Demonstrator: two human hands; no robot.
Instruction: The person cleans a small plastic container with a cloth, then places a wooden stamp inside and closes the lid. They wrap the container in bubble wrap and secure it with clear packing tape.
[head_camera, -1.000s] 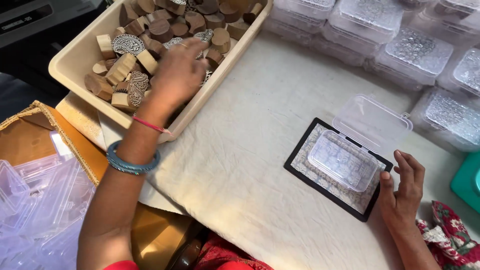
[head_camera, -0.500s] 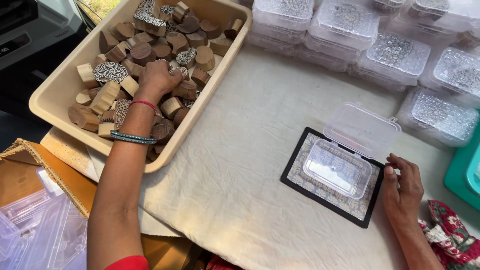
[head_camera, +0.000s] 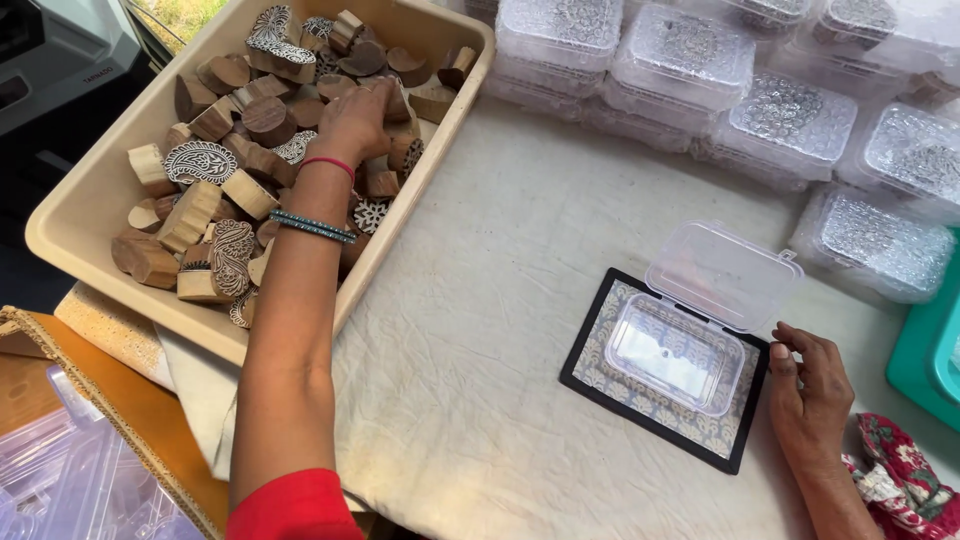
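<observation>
Wooden stamps (head_camera: 225, 190): carved brown blocks, round and oblong, some with pale patterned faces, heaped in a cream tray (head_camera: 85, 205) left of the open clear plastic box (head_camera: 690, 325). Left hand (head_camera: 355, 120) is buried among the stamps, fingers curled on them; exact grip cannot be told. Right hand (head_camera: 810, 385) rests loosely curled, holding nothing, just right of the box, which sits on a black-edged patterned mat (head_camera: 625, 385).

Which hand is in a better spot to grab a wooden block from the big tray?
Probably the left hand: it already rests on the wooden blocks inside the cream tray. The right hand sits far away beside the open clear box.
</observation>
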